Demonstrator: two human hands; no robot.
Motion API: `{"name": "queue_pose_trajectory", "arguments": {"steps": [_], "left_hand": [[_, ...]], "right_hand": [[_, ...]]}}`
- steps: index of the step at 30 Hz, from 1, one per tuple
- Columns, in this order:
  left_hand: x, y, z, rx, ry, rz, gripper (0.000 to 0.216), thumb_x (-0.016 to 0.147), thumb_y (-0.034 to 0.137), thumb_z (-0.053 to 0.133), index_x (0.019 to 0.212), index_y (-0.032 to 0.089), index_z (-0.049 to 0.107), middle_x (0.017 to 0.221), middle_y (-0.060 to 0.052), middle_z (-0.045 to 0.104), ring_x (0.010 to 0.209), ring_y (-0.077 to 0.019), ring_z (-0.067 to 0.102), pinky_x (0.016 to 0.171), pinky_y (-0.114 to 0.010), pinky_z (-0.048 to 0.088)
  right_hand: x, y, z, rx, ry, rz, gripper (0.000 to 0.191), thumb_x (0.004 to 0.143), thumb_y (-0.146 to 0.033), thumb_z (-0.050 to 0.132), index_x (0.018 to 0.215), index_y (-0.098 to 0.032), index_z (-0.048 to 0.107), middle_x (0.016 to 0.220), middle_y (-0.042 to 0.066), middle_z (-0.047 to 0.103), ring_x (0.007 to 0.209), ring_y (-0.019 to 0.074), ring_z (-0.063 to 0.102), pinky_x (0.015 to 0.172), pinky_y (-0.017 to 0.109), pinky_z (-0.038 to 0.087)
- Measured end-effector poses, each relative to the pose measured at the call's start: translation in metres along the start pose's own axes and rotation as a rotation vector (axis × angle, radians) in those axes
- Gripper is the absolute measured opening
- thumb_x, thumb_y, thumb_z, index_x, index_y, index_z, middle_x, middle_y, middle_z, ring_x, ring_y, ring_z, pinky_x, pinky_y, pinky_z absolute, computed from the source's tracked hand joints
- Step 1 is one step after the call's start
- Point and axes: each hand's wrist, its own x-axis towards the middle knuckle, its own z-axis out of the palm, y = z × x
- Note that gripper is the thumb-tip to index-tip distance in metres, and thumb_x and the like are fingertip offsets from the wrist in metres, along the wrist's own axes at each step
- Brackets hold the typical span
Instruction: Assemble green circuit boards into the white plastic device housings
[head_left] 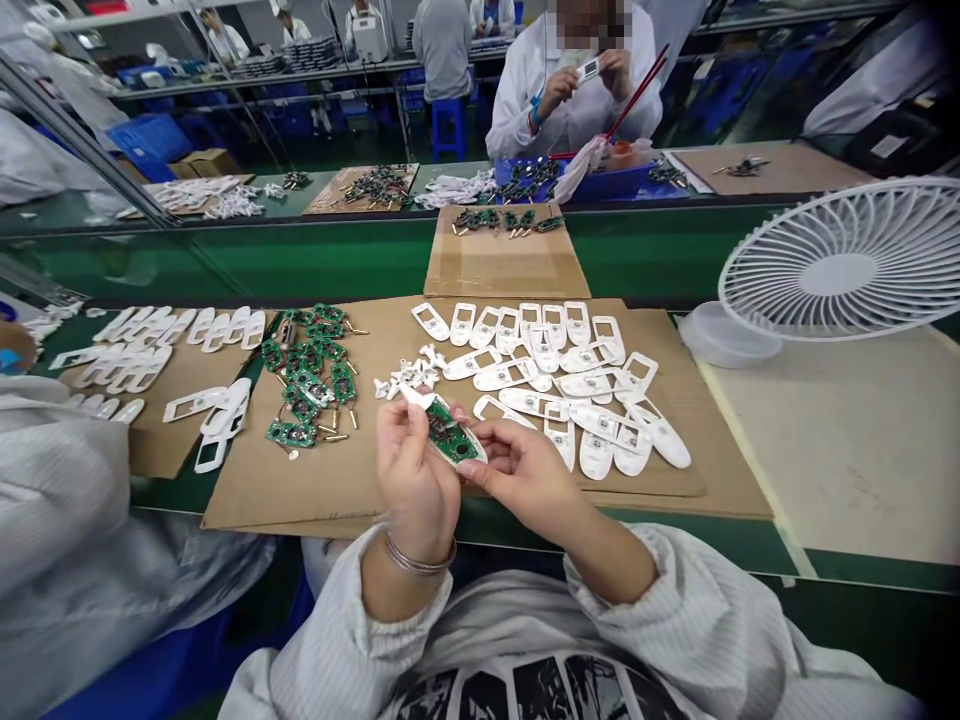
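Between my two hands is a white plastic housing with a green circuit board lying in it. My left hand is wrapped round its left side, thumb near the top end. The fingers and thumb of my right hand grip its lower right end. A small white plastic piece sticks out at the housing's upper end near my left thumb. Just beyond my hands lies a heap of small white plastic parts. White housings are spread to the right, and green circuit boards with wires are piled to the left.
Cardboard covers the bench under the parts. A white fan and a clear round tub stand on the right. More housings lie at left beside a co-worker's sleeve. Another person sits across the line.
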Motion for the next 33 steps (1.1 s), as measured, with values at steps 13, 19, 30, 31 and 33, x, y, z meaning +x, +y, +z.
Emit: {"name": "queue_pose_trajectory", "arguments": {"steps": [13,19,30,31,33], "left_hand": [[-0.009,-0.007,-0.001,0.096,0.018,-0.028,0.02,0.082,0.03,0.066,0.083,0.021,0.048,0.082,0.001,0.054,0.073,-0.0131,0.058,0.07,-0.029,0.051],[-0.003,-0.006,-0.001,0.099,0.022,0.012,0.025,0.079,0.031,0.07,0.086,0.021,0.048,0.081,0.001,0.058,0.071,-0.0142,0.062,0.07,-0.031,0.052],[-0.001,-0.008,-0.001,0.094,0.023,0.001,0.02,0.08,0.027,0.066,0.085,0.021,0.048,0.074,0.001,0.06,0.068,-0.0138,0.062,0.068,-0.03,0.053],[-0.001,-0.008,-0.001,0.094,0.023,0.001,0.02,0.081,0.026,0.066,0.085,0.021,0.048,0.074,0.001,0.06,0.068,-0.0138,0.062,0.069,-0.03,0.053],[-0.001,-0.008,-0.001,0.092,0.02,-0.001,0.021,0.08,0.027,0.067,0.085,0.021,0.048,0.075,0.002,0.06,0.068,-0.0138,0.062,0.07,-0.031,0.053]], "right_hand": [[0.0,0.007,-0.006,0.023,-0.015,0.01,0.023,0.069,-0.032,0.072,0.077,-0.02,0.055,0.07,-0.001,0.059,0.058,0.013,0.058,0.055,0.028,0.053],[0.002,0.007,-0.008,0.057,-0.104,0.035,0.035,0.064,-0.028,0.077,0.093,-0.019,0.06,0.088,0.003,0.067,0.07,0.0141,0.064,0.067,0.029,0.055],[0.002,0.011,-0.01,0.123,-0.102,0.061,0.035,0.065,-0.027,0.078,0.094,-0.019,0.061,0.094,0.003,0.069,0.07,0.0119,0.065,0.066,0.027,0.055],[0.002,0.011,-0.01,0.124,-0.099,0.062,0.035,0.065,-0.028,0.078,0.094,-0.019,0.061,0.094,0.003,0.069,0.07,0.012,0.065,0.066,0.027,0.055],[0.002,0.011,-0.01,0.138,-0.094,0.067,0.034,0.066,-0.029,0.078,0.093,-0.018,0.061,0.092,0.003,0.069,0.07,0.0124,0.065,0.067,0.027,0.056]]}}
